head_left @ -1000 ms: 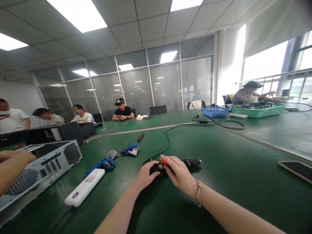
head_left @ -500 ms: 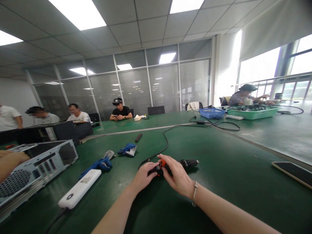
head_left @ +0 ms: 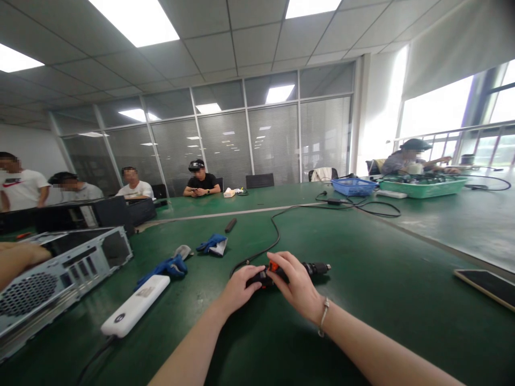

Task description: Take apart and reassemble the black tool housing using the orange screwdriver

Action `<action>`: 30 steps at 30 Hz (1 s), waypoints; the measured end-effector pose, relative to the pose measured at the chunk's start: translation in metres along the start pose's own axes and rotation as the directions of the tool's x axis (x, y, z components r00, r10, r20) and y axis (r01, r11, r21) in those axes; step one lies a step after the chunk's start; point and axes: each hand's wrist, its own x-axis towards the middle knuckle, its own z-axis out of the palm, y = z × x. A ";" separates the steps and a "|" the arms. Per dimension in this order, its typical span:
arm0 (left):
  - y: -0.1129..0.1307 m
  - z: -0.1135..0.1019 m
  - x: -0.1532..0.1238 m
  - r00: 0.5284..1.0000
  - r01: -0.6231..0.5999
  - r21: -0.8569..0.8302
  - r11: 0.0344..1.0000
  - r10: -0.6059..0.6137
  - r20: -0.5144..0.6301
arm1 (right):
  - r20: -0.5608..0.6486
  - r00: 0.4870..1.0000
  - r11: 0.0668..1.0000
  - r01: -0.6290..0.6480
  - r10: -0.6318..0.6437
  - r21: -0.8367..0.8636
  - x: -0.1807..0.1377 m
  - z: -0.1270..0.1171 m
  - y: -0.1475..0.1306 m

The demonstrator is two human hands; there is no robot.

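A black electric screwdriver (head_left: 315, 267) with an orange switch lies on the green table (head_left: 362, 279), its tip pointing right and a black cord (head_left: 273, 228) trailing back from it. My left hand (head_left: 238, 289) grips its rear end, fingers curled round the body. My right hand (head_left: 296, 284) lies over its middle, fingers closed on the part by the orange switch. A bracelet sits on my right wrist.
A white power bank (head_left: 134, 305), blue gloves (head_left: 164, 267) and an open computer case (head_left: 60, 273) lie to the left, with another person's arm (head_left: 16, 258) on the case. A phone (head_left: 485, 280) lies at right. Blue and green trays (head_left: 422, 186) stand far back. Several people sit around the table.
Both hands stay on the screwdriver; my right fingers shifted slightly over the orange switch. The camera swayed a little.
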 end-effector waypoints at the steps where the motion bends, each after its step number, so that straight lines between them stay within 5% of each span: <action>1: 0.000 0.000 0.000 1.000 0.004 0.004 1.000 -0.004 0.000 | 0.010 1.000 1.000 0.001 -0.001 0.002 0.000 0.000 0.000; 6: 0.001 0.000 0.000 1.000 0.007 -0.001 1.000 -0.007 0.001 | 0.081 0.997 0.997 0.003 -0.010 0.080 0.002 -0.001 -0.003; 14: 0.004 0.001 -0.001 0.999 0.022 0.026 0.999 -0.023 0.046 | 0.033 0.999 0.999 -0.036 0.035 0.027 0.001 -0.002 0.005; 21: -0.002 0.003 -0.003 0.999 0.053 -0.005 0.999 -0.053 0.008 | -0.209 0.952 0.971 -0.198 0.223 0.132 0.008 0.002 0.016; 30: -0.003 0.003 -0.003 0.999 0.052 -0.008 0.999 -0.052 0.004 | -0.140 0.955 0.964 -0.250 0.261 0.091 0.019 0.007 0.022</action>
